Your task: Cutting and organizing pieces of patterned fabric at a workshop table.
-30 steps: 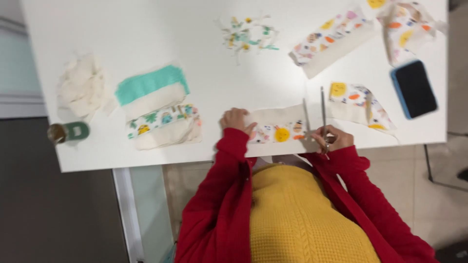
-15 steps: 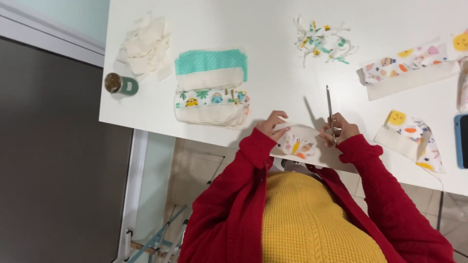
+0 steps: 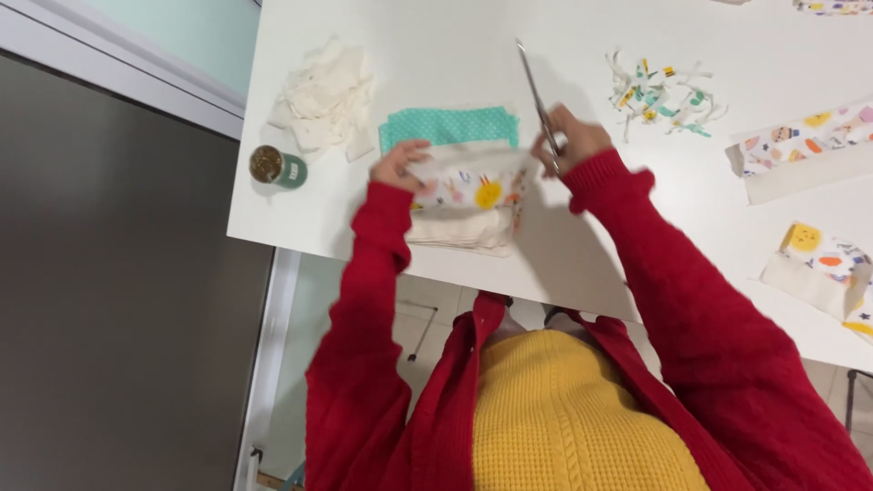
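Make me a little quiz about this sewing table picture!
1. True or false: the right hand holds scissors.
2. What lies directly under the printed fabric piece that the left hand holds?
A. a pile of folded fabric
B. a book
C. a plate
3. Fill in: the small jar stands to the ___ of the fabric pile in the picture.

Key: 1 true; 2 A; 3 left.

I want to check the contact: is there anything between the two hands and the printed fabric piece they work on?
Nothing visible. The left hand grips the printed fabric piece at its left end. The right hand, holding scissors, is at its right end, over a stack of folded fabric.
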